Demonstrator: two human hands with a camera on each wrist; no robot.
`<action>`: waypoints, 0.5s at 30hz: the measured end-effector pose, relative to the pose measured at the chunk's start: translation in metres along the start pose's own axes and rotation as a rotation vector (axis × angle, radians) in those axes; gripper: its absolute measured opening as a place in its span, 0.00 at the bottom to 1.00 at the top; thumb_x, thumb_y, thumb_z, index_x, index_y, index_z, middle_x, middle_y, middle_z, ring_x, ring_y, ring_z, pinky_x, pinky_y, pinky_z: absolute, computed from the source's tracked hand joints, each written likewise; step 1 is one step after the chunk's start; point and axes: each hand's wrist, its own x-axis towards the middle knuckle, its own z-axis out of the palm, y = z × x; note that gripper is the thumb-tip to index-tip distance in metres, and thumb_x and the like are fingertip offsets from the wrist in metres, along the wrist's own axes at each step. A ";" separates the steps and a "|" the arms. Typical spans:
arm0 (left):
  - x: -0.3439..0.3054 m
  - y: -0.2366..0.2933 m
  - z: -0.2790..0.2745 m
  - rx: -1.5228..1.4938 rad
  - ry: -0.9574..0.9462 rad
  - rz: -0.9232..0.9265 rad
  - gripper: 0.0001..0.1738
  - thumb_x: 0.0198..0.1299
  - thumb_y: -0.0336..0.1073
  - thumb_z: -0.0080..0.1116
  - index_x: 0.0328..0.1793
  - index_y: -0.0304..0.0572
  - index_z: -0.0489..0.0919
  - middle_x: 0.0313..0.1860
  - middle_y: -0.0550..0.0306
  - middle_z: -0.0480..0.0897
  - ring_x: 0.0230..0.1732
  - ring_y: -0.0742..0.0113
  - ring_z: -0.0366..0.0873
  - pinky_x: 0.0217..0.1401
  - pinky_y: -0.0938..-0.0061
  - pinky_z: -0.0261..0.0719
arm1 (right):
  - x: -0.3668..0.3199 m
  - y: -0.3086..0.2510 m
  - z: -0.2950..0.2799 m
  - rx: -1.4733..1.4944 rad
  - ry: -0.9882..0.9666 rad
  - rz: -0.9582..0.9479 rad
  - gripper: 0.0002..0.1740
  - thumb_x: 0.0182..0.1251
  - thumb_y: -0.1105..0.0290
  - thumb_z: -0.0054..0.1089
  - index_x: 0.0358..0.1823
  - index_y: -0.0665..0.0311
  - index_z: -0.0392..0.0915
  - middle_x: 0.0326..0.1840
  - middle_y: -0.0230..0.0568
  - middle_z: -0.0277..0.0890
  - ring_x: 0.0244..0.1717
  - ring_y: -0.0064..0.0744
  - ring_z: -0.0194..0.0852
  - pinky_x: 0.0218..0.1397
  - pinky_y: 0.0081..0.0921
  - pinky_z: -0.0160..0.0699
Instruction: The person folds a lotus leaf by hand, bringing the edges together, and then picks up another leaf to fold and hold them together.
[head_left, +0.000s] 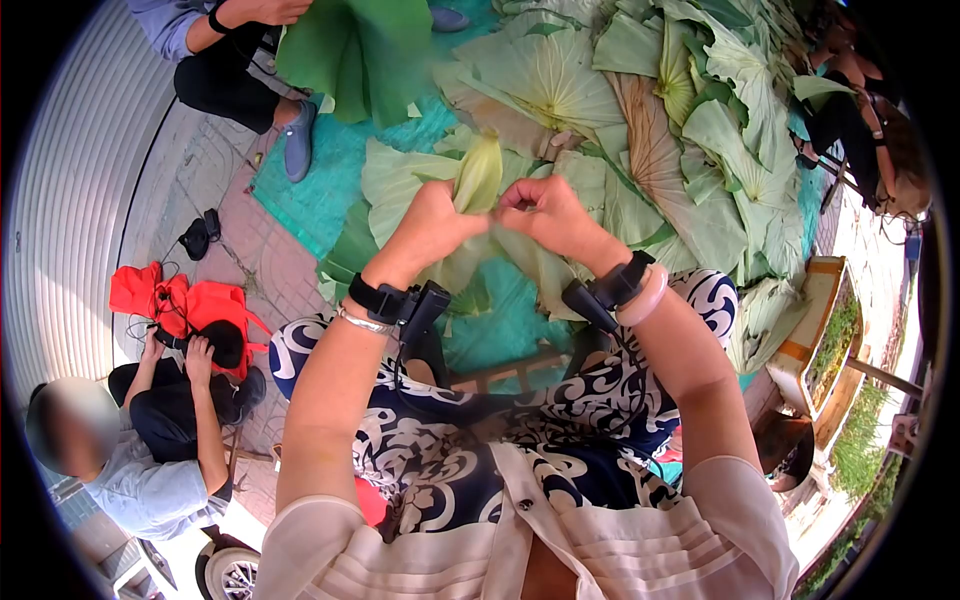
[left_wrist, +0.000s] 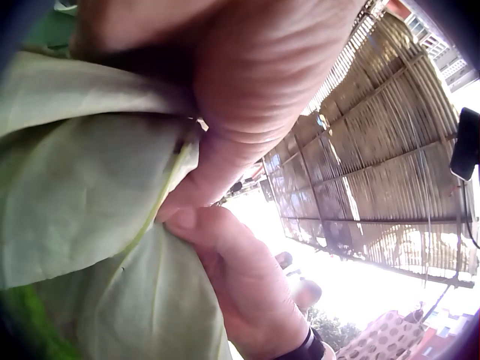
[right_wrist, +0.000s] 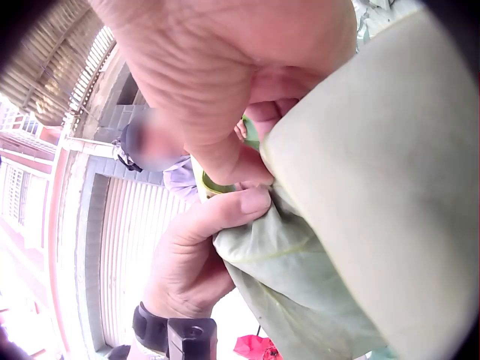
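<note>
A pale green leaf [head_left: 480,175], gathered and folded, stands up between the two hands in the head view. The left hand [head_left: 437,222] grips its gathered base, thumb toward the right hand. Close beside it, the right hand [head_left: 560,222] pinches the leaf at the same spot with thumb and curled fingers. In the left wrist view, the thumb tips meet at the leaf's edge [left_wrist: 154,214]. Broad leaf folds [right_wrist: 322,277] hang below the fingertips in the right wrist view. The fingers behind the leaf are partly hidden.
Large leaves [head_left: 560,80] are heaped on a teal sheet [head_left: 320,190] ahead. A person at upper left holds a green leaf [head_left: 350,60]; another sits at lower left beside a red bag [head_left: 215,310]. A planter box [head_left: 815,330] stands at right.
</note>
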 end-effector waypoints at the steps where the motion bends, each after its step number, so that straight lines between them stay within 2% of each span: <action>1: 0.001 -0.002 0.001 -0.002 -0.001 0.014 0.19 0.52 0.35 0.68 0.47 0.28 0.83 0.35 0.57 0.85 0.37 0.73 0.78 0.42 0.72 0.78 | 0.000 0.001 0.000 0.003 -0.002 -0.002 0.11 0.59 0.70 0.68 0.37 0.73 0.86 0.30 0.40 0.85 0.33 0.23 0.78 0.39 0.27 0.79; 4: 0.001 -0.002 0.002 0.016 0.000 -0.006 0.20 0.52 0.35 0.68 0.47 0.27 0.83 0.35 0.57 0.84 0.36 0.73 0.78 0.41 0.72 0.78 | 0.000 0.006 0.003 0.020 -0.001 0.000 0.12 0.59 0.70 0.67 0.38 0.73 0.86 0.29 0.39 0.84 0.32 0.22 0.77 0.38 0.26 0.79; 7: 0.002 -0.005 0.002 0.048 -0.007 -0.056 0.18 0.54 0.36 0.70 0.47 0.31 0.84 0.39 0.60 0.85 0.40 0.74 0.79 0.45 0.74 0.78 | 0.003 0.013 0.004 0.064 -0.007 0.040 0.12 0.59 0.69 0.67 0.38 0.73 0.86 0.28 0.36 0.82 0.32 0.21 0.75 0.37 0.26 0.77; 15: 0.001 -0.003 0.003 -0.030 0.029 -0.006 0.16 0.56 0.35 0.70 0.48 0.33 0.83 0.40 0.61 0.85 0.40 0.75 0.80 0.46 0.75 0.77 | 0.002 0.001 0.001 0.165 0.014 0.210 0.16 0.61 0.64 0.67 0.40 0.72 0.86 0.29 0.32 0.80 0.33 0.21 0.73 0.36 0.26 0.75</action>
